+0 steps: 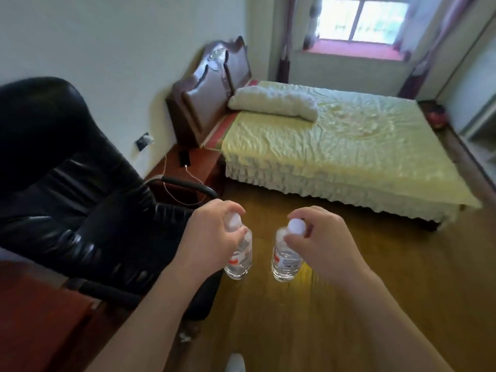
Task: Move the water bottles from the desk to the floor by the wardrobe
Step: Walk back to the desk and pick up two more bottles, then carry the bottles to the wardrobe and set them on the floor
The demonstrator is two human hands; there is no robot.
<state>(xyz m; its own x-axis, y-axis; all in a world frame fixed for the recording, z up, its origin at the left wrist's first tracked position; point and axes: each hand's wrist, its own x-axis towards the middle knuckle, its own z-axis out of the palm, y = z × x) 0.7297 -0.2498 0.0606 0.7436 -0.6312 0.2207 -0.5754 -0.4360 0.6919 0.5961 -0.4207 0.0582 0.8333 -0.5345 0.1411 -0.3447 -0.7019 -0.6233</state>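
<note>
Left hand [212,237] pinching bottle [240,260], right hand [319,242] likewise

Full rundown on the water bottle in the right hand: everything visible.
The water bottle is clear plastic with a white cap and a red-and-grey printed label. It hangs roughly upright above the wooden floor. Only the right hand touches it, fingers pinching around the cap and neck. It hangs apart from the other bottle.
</note>
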